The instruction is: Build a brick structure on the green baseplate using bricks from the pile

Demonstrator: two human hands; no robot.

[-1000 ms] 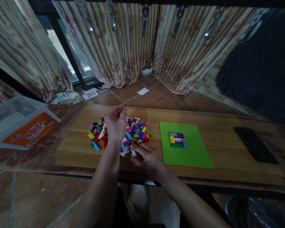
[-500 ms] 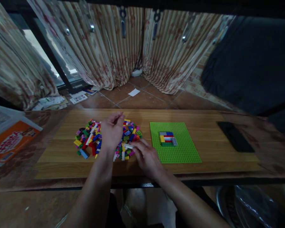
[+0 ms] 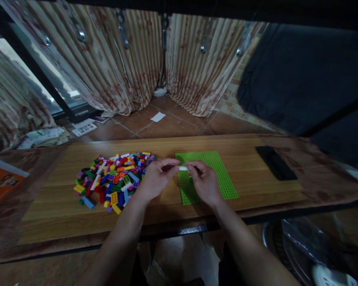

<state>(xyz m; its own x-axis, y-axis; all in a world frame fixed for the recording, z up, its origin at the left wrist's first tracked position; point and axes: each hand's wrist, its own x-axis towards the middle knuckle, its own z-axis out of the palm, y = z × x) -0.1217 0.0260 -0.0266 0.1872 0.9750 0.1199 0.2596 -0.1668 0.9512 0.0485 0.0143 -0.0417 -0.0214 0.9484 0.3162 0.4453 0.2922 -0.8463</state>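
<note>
Both my hands meet over the left part of the green baseplate (image 3: 223,180) and pinch a small white brick (image 3: 183,168) between their fingertips. My left hand (image 3: 156,178) grips its left end, my right hand (image 3: 204,180) its right end. The hands cover the small brick build on the plate. A pile of loose coloured bricks (image 3: 113,178) lies on the wooden table (image 3: 62,210) just left of my left hand.
A black phone (image 3: 275,157) lies at the table's right end. An orange-labelled box (image 3: 0,184) sits at the far left. Curtains (image 3: 131,59) hang behind the table over a tiled floor with papers (image 3: 43,135). A fan (image 3: 310,250) stands low right.
My right hand lifted a white brick from the pile and moved right over the baseplate. My left hand left the pile and joined it on the brick. The view swung right.
</note>
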